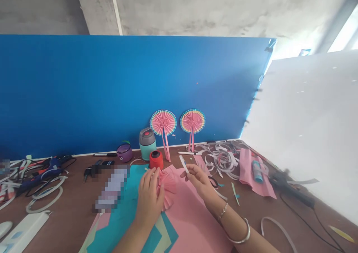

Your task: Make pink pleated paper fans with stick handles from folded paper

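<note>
a pink pleated paper [169,182], partly fanned out, is in the left hand [149,193], over the large sheets near the middle of the surface [72,199]. the left hand grips it from its left side, fingers bent over the folds and thumb pointing up along the near face. whether the paper touches the sheets below, i cannot tell. the right hand [199,179], just to the right, pinches a narrow white strip [184,164] between thumb and fingertips, the strip slanting up and to the left, apart from the pleats. a chain bracelet [223,211] and a silver bangle [247,232] circle the right wrist and forearm.

beneath the hands lie a broad pink sheet [192,219] and, to the left, a teal sheet [116,219] with pale green paper [163,233] showing between teal edges. just behind the pleats is a red container [156,160], with a teal flask [147,148] and a purple pot [124,153] farther left. two round pleated fans with pink handles, a left fan [163,122] and a right fan [192,121], stand upright before the blue panel [112,89]. to the right, curled white strips [225,160] lie in a heap near a blue tube [257,171] on pink paper. a white power strip [26,230] lies at the near left.
</note>
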